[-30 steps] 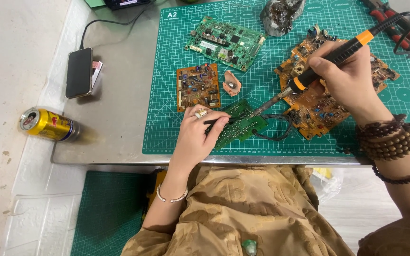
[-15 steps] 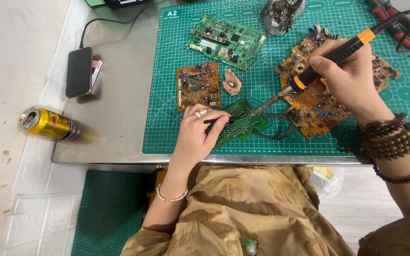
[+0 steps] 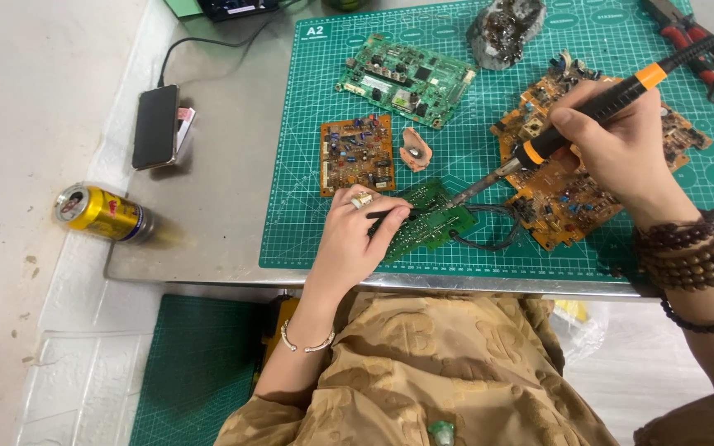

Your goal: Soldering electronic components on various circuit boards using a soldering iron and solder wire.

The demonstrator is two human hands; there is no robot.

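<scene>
Your left hand [image 3: 355, 239] rests on a small green circuit board [image 3: 433, 216] at the frame's lower centre, its grip pinching a thin dark tool [image 3: 390, 213]; your right hand [image 3: 617, 140], right of centre, has its grip closed around a black-and-orange soldering iron [image 3: 576, 120], tip on that board; both lie on the green gridded cutting mat [image 3: 473, 165].

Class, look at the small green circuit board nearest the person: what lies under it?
The small green circuit board lies on the green cutting mat. The left hand covers its left part, so anything beneath there is hidden.
</scene>
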